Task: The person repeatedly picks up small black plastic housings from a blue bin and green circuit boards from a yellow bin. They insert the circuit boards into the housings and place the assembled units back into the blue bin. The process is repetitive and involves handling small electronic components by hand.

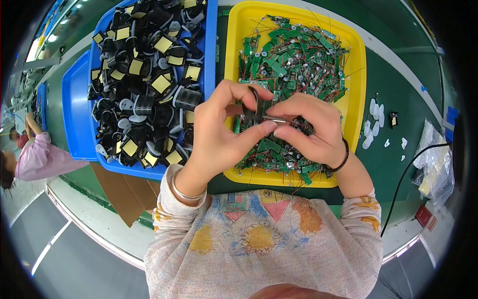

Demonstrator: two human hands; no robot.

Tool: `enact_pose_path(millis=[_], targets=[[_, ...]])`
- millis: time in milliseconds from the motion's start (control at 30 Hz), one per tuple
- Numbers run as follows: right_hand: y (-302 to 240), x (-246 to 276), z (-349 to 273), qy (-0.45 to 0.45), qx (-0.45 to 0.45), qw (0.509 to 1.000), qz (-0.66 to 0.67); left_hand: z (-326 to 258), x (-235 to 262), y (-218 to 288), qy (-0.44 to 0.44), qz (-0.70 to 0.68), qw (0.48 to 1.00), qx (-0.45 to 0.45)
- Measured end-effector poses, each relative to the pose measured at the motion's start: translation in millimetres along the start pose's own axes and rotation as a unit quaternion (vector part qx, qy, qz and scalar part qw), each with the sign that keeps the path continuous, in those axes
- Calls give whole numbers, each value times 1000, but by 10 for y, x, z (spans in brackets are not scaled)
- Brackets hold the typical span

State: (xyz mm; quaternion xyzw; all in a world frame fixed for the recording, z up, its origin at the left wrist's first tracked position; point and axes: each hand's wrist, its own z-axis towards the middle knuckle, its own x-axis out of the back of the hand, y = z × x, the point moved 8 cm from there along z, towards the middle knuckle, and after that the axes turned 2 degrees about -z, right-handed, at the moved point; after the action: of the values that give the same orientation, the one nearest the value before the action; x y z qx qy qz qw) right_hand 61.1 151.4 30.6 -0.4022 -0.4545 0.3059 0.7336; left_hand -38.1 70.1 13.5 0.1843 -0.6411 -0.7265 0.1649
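Note:
My left hand (214, 132) is closed around a small black plastic housing (253, 108), held up over the yellow tray. Close against it, my right hand (313, 127) pinches a small green circuit board with a slim silvery cylindrical piece (276, 119). The board meets the housing between my fingertips. Whether it sits inside the housing or only touches it, I cannot tell, since my fingers cover much of both. Below my hands, the yellow tray (356, 99) holds a heap of green circuit boards (294, 60) with thin red and black wires.
On the left a blue bin (210, 45) is piled with black housings (144, 104), many bearing pale yellow pads. White oval pieces (376, 119) and a small black part (394, 119) lie at right, near a clear plastic bag (435, 162) and a black cable (406, 174). Another person (42, 154) sits far left.

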Motion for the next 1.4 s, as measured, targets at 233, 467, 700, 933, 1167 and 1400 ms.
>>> enact_pose_path(millis=[233,467,700,933,1167,1400], targets=[[293,40,-95,65,-146,956,245,39,-69,53,-63,172,983,3],[344,-25,-104,46,-189,912,360,17,68,-41,26,-38,998,51],[346,-41,-104,50,-206,892,399,11,-92,-153,-16,-194,973,123],[351,-73,-123,96,-186,869,449,2,-173,-196,-10,-185,973,137],[314,-53,-137,108,-180,878,430,-23,-206,-230,-26,-149,984,99],[284,-81,-120,72,-184,888,414,-21,-167,-156,-21,-88,995,40]])
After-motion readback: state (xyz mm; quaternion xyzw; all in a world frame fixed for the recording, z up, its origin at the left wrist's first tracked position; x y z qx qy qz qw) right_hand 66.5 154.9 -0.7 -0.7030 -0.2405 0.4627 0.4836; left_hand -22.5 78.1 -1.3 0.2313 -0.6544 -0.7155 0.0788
